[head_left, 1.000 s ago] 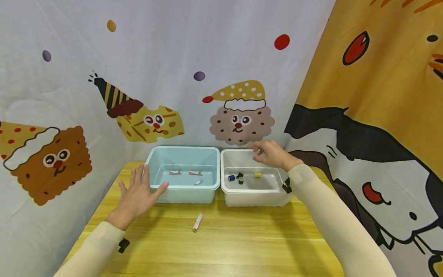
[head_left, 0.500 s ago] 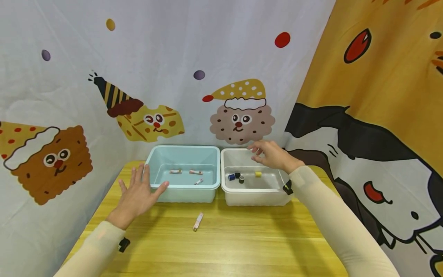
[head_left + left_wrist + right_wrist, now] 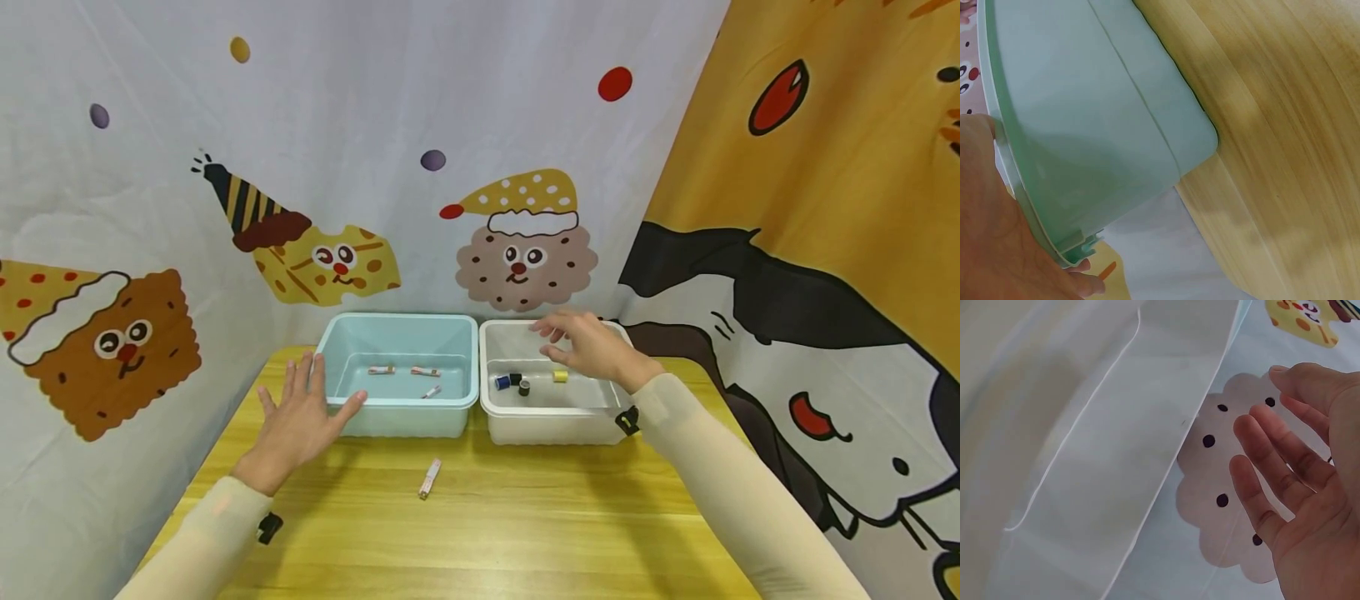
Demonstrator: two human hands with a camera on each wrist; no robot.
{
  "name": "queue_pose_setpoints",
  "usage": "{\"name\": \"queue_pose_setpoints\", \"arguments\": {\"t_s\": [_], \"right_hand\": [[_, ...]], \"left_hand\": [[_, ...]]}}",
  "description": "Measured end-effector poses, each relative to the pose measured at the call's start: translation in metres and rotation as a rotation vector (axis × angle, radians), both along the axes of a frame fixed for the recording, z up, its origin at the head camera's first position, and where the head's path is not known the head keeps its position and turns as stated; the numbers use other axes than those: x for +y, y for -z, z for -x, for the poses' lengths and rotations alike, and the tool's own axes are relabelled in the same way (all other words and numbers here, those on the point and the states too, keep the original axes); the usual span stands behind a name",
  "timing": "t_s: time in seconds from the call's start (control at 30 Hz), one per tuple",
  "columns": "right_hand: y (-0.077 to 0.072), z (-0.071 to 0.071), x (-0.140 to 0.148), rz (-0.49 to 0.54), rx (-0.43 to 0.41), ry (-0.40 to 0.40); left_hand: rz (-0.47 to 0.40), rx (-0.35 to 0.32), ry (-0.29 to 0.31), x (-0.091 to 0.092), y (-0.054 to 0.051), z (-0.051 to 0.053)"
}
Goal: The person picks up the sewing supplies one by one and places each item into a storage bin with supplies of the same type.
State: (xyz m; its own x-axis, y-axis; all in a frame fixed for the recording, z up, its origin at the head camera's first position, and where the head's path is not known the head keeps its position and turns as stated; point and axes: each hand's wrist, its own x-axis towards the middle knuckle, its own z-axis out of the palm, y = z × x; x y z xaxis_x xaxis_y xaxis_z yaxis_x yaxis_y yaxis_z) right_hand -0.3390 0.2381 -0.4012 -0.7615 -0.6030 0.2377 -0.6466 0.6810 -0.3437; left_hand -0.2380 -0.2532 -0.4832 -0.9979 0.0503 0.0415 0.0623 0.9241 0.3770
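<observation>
My left hand (image 3: 296,429) is spread with straight fingers at the front left corner of the light blue bin (image 3: 401,404). In the left wrist view its fingers rest along the bin's rim (image 3: 1019,187). My right hand (image 3: 592,346) hovers over the white bin (image 3: 558,427), fingers loosely bent around nothing. Inside the white bin lie a blue thread spool (image 3: 502,382), a black spool (image 3: 515,379), a dark green spool (image 3: 524,388) and a yellow spool (image 3: 560,377). Three small white-and-pink pieces resembling nail clippers (image 3: 426,372) lie in the blue bin.
Another such nail-clipper-like piece (image 3: 430,479) lies on the wooden table (image 3: 517,533) in front of the bins. Both bins stand side by side, close to a printed cloth (image 3: 337,100) hanging behind them.
The black spool, tumbling one second ago, now lies still beside the blue one. My right hand has shifted slightly down and to the right. The left hand has stayed put.
</observation>
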Motion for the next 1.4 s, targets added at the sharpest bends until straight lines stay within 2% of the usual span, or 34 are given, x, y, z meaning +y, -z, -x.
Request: {"name": "queue_pose_setpoints", "arguments": {"t_s": [0.5,1.1,1.4], "right_hand": [[0.002,-0.03,-0.013,0.02,0.088,-0.103],[0.013,-0.068,-0.037,0.01,0.138,-0.187],[0.021,-0.086,-0.053,0.005,0.146,-0.265]], "left_hand": [[0.002,0.002,0.003,-0.001,-0.001,0.0],[0.004,-0.014,0.007,-0.002,-0.004,-0.002],[0.005,-0.015,0.013,-0.003,-0.004,-0.002]]}}
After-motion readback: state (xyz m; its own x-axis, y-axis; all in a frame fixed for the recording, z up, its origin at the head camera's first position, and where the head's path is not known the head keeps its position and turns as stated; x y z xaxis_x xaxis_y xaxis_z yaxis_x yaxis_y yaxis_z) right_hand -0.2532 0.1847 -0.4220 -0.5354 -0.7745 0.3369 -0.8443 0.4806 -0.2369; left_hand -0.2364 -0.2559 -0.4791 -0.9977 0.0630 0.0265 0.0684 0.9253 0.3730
